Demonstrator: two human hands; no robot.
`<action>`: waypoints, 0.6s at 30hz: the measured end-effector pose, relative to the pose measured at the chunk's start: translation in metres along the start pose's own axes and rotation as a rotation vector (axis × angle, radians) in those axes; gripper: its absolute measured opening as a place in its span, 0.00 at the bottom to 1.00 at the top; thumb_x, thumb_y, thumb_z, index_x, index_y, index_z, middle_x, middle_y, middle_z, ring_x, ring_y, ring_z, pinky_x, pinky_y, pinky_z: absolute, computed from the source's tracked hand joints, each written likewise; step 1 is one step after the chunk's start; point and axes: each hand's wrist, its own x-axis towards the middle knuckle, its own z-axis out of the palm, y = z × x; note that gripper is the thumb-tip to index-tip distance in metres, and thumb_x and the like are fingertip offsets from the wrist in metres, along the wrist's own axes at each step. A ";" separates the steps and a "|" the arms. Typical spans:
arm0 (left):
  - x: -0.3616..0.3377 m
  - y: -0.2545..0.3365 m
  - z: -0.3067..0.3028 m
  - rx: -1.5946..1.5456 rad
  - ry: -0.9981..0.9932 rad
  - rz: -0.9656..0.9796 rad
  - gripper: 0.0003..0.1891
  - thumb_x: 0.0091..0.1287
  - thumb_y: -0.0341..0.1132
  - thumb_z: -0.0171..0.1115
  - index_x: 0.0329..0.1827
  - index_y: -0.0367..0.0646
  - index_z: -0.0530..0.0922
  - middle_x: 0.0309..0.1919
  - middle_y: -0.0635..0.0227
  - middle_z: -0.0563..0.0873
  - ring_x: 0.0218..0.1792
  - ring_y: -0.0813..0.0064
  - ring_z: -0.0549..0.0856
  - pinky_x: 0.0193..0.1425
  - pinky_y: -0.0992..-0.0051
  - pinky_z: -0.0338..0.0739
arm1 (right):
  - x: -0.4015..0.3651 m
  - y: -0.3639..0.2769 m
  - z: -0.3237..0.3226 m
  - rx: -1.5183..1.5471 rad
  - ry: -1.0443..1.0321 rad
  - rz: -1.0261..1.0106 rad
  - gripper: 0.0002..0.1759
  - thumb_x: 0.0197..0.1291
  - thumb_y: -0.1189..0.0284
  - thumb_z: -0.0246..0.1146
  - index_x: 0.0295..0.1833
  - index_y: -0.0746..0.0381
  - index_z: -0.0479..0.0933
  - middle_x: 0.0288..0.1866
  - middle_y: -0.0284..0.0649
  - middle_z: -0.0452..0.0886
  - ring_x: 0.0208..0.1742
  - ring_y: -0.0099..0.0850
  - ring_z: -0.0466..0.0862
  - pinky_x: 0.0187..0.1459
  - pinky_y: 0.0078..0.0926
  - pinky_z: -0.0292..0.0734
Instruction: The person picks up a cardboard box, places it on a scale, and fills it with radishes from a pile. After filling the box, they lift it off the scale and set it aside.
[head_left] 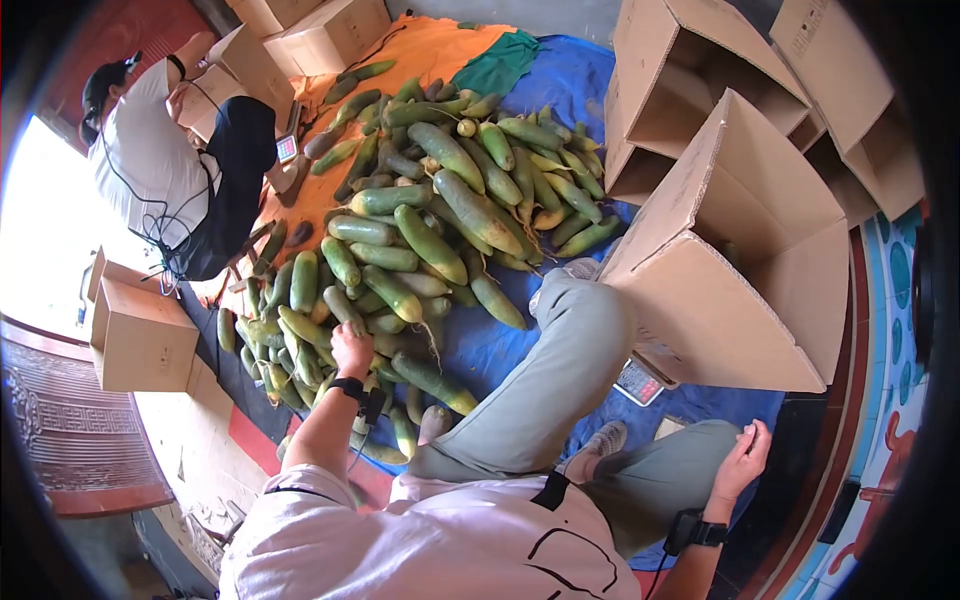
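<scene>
A large heap of long green radishes (430,240) lies in front of me, many with pale, rooty tips. My left hand (352,352) reaches into its near left part, fingers closed over the lower end of a green radish (342,308). How far the fingers wrap round it is partly hidden. Out to the right, beside my knee, my right hand (742,458) is raised away from the heap with curled fingers drawn together. Whether anything small is between them I cannot make out. Both wrists wear dark straps.
A big open carton (740,250) stands at my right, by a scale (638,384). More cartons (690,70) are stacked behind it. Blue (570,80) and orange (440,45) sheets cover the floor. Another person (160,160) crouches at the far left beside a second scale (287,148).
</scene>
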 end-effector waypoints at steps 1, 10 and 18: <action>0.002 -0.007 -0.002 -0.002 -0.007 -0.025 0.28 0.56 0.40 0.62 0.63 0.51 0.70 0.56 0.54 0.75 0.57 0.52 0.75 0.58 0.56 0.73 | 0.000 0.000 0.000 -0.003 -0.001 0.000 0.09 0.67 0.76 0.54 0.47 0.68 0.75 0.38 0.45 0.77 0.31 0.33 0.78 0.34 0.26 0.76; 0.044 -0.007 0.002 0.242 -0.376 -0.063 0.35 0.58 0.53 0.61 0.71 0.75 0.60 0.59 0.54 0.74 0.63 0.53 0.69 0.63 0.55 0.69 | -0.001 0.002 -0.008 -0.112 -0.051 0.044 0.08 0.66 0.76 0.55 0.46 0.68 0.75 0.38 0.46 0.77 0.35 0.39 0.79 0.39 0.30 0.76; 0.083 -0.039 0.041 -0.113 -0.367 -0.077 0.34 0.54 0.52 0.65 0.67 0.65 0.68 0.52 0.42 0.77 0.53 0.49 0.79 0.59 0.62 0.74 | 0.008 -0.024 -0.007 -0.201 -0.033 -0.043 0.04 0.62 0.78 0.58 0.42 0.65 0.76 0.36 0.47 0.79 0.36 0.44 0.81 0.38 0.35 0.75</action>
